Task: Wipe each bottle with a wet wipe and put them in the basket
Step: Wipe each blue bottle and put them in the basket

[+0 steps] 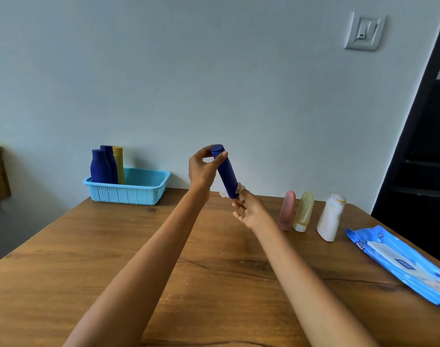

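Observation:
A dark blue bottle (225, 171) is held tilted above the table, cap end up. My left hand (203, 169) grips it near the cap. Under its lower end my right hand (247, 209) holds a white wet wipe (239, 188) pressed against the bottle's base. At the back left a light blue basket (138, 190) holds two dark blue bottles (101, 166) and a yellow bottle (118, 162), all upright. To the right on the table stand a pink bottle (287, 210), a pale yellow bottle (303, 211) and a white bottle (331, 216).
A blue wet-wipe pack (399, 264) lies at the right edge of the wooden table (113, 271). The wall is close behind the basket. A dark doorway is at the far right and a wooden piece of furniture at the far left.

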`<state>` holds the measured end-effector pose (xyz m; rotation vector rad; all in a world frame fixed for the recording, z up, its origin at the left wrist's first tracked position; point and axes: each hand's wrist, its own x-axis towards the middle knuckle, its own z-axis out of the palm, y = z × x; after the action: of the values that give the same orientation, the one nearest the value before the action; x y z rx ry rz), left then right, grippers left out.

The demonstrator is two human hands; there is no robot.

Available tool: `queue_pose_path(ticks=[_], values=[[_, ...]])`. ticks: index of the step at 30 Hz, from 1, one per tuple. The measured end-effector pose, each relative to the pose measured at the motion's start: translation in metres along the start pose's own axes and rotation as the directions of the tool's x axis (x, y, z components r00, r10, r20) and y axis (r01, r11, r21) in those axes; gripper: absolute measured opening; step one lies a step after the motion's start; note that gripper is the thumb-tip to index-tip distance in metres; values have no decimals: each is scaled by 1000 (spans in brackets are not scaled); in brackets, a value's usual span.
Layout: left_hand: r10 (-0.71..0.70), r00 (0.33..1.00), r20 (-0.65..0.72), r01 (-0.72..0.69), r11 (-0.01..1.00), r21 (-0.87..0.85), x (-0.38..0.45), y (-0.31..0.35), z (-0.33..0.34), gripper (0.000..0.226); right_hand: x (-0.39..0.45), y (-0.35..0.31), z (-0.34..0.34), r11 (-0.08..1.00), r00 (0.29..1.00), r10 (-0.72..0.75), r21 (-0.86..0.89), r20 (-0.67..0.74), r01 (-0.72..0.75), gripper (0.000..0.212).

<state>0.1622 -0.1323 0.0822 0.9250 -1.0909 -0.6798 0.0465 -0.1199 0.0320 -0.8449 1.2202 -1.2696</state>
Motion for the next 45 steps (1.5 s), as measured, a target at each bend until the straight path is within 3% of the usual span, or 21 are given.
queue_pose_path(ticks=[8, 11, 14, 16, 20, 26, 28, 30, 33, 36, 40, 43, 45], values=[[-27, 999, -43, 27, 1000, -2, 7, -3, -9, 30, 1, 0, -7, 986, 999, -22, -166, -48, 14, 26], [-44, 998, -36, 43, 999, -17, 9, -3, -11, 32, 1, -5, -7, 968, 970, -214, -159, -111, 195, 19], [-24, 1000, 9, 23, 997, 74, 5, -5, -8, 33, -3, -16, -4, 910, 890, -415, -97, -188, 403, 16], [5, 998, 67, -14, 990, 141, 0, -7, -4, 32, -3, -23, -3, 861, 845, -507, -148, -172, 487, 16], [27, 967, 252, -90, 966, 243, -9, -10, 6, 31, -2, -25, -2, 842, 854, -520, -188, -30, 506, 20], [65, 966, 251, -166, 900, 404, -10, -8, 6, 32, -10, -35, 2, 795, 795, -604, -107, -51, 597, 27], [81, 965, 248, -187, 876, 443, -12, -8, 5, 30, -14, -41, 2, 747, 742, -664, -120, -95, 653, 26], [106, 958, 266, -228, 843, 487, -16, -6, 8, 29, -15, -44, 2, 682, 685, -722, -259, -95, 684, 17], [156, 941, 300, -304, 779, 548, -22, -2, 13, 21, -10, -42, -2, 517, 621, -783, -520, 34, 680, 25], [145, 959, 242, -262, 775, 575, -23, 1, 11, 27, -7, -39, 0, 352, 575, -796, -626, 191, 696, 29], [216, 953, 214, -303, 727, 616, -22, 3, 11, 16, -11, -46, -1, 174, 481, -850, -746, 216, 643, 23], [232, 952, 200, -306, 724, 618, -24, 3, 12, 14, -14, -51, -5, 118, 453, -866, -792, 213, 599, 16], [220, 955, 200, -297, 740, 604, -22, 1, 11, 20, -12, -51, -9, 225, 482, -865, -752, 138, 619, 18]])
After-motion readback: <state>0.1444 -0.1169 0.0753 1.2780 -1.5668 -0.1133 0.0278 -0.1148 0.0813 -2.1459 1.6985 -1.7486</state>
